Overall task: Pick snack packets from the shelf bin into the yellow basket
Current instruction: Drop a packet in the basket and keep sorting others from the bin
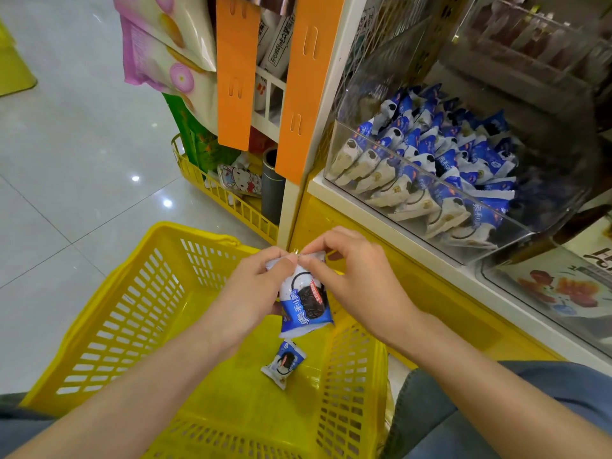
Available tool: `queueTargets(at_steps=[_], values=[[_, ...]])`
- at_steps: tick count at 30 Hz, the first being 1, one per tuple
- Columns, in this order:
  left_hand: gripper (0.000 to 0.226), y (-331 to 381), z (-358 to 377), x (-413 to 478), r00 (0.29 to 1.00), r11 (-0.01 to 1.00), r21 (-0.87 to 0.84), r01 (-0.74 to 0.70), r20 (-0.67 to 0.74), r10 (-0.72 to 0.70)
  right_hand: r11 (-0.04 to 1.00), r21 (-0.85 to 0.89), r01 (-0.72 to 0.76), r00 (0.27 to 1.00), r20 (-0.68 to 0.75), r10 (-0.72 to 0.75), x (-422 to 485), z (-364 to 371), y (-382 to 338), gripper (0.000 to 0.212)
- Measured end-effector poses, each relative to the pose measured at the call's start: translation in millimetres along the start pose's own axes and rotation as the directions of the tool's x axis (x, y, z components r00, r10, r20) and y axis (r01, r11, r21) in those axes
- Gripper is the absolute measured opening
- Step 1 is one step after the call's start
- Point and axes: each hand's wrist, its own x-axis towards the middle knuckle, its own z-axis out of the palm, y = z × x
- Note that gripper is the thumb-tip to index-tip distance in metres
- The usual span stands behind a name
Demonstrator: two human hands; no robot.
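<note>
A blue-and-white snack packet (305, 301) with a dark sandwich biscuit printed on it hangs upright just below the middle of the view, over the yellow basket (132, 309). Both hands pinch its crimped top edge: the left hand (255, 286) at its 9 o'clock with thumb and forefinger closed on the seal, the right hand (351, 279) at its 3 o'clock doing the same, the fingertips of the two nearly touching. At the packet's 6 o'clock a second packet (283, 364) of the same kind lies flat on the basket's floor.

At 1 to 2 o'clock the clear shelf bin (549, 200) sits on a cream shelf, tilted forward and holding a heap of matching packets (447, 154). Below it at 3 o'clock another clear bin (563, 289) shows wrappers with red pictures.

At 12 o'clock two orange strips (236, 71) hang down the shelf end, with pink and white bags (159, 44) at 11 o'clock and a low yellow wire rack (225, 193) beneath them. Glossy grey floor tiles (66, 160) fill 9 to 10 o'clock. A knee in blue jeans (563, 392) shows at 4 o'clock.
</note>
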Motion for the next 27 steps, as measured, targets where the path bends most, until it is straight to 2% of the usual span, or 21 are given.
queueTargets(at_steps=[1,3,7,9,11,13,15,16,18,21,23,24,25,27], values=[[0.022,0.3,0.5,0.1,1.000,0.999,-0.026,0.021,0.006,-0.021,0.998,-0.043,0.044,0.999,-0.009,-0.044,-0.9,0.8,0.5,0.007],[0.021,1.1,0.9,0.2,0.998,0.995,-0.073,0.067,0.026,-0.065,0.999,0.017,0.036,0.999,-0.019,-0.036,-1.7,1.5,1.2,0.004],[0.020,4.3,0.6,-0.1,0.991,0.982,-0.147,0.119,0.078,-0.109,0.952,0.271,-0.145,0.980,-0.094,0.176,2.1,0.6,6.1,0.005],[0.031,6.5,0.6,-0.9,0.993,0.983,-0.146,0.111,0.058,-0.104,0.872,0.409,-0.270,0.932,-0.117,0.344,6.5,-2.4,10.7,0.006],[0.033,7.8,-0.1,-1.2,0.999,0.990,-0.131,0.047,0.002,-0.047,0.730,0.576,-0.368,0.871,-0.061,0.487,9.8,-3.8,13.4,0.010],[0.029,8.3,-2.5,-0.1,0.998,0.995,-0.099,-0.020,-0.063,0.014,0.597,0.689,-0.412,0.840,0.032,0.542,10.7,-3.7,13.6,0.009],[0.022,6.4,-5.0,2.3,0.992,0.997,-0.055,-0.060,-0.117,0.053,0.559,0.684,-0.469,0.832,0.129,0.540,9.5,-2.8,14.9,0.007],[0.017,5.2,-6.0,3.6,0.988,0.997,-0.040,-0.071,-0.141,0.064,0.591,0.623,-0.511,0.828,0.174,0.533,8.7,-1.8,16.8,0.008],[0.009,2.5,-8.2,6.2,0.978,0.996,-0.006,-0.091,-0.191,0.089,0.727,0.396,-0.561,0.827,0.229,0.514,6.7,0.2,19.8,0.013],[0.018,-3.6,-12.4,10.6,0.951,0.972,0.199,-0.124,-0.257,0.173,0.865,0.089,-0.494,0.844,0.288,0.452,1.0,5.3,19.3,0.046],[0.020,-7.6,-14.9,11.2,0.917,0.853,0.493,-0.173,-0.235,0.321,0.915,0.045,-0.402,0.876,0.309,0.370,-2.4,8.7,14.0,0.070],[0.019,-9.2,-15.0,9.8,0.900,0.761,0.615,-0.206,-0.186,0.394,0.936,0.065,-0.347,0.901,0.300,0.313,-3.5,9.6,10.4,0.073],[0.017,-11.1,-14.2,7.7,0.885,0.683,0.686,-0.251,-0.123,0.449,0.952,0.097,-0.291,0.925,0.283,0.254,-4.1,9.6,7.0,0.068],[0.011,-14.6,-11.5,4.1,0.875,0.605,0.723,-0.334,0.001,0.483,0.969,0.141,-0.204,0.954,0.253,0.164,-4.3,8.3,1.6,0.046]])
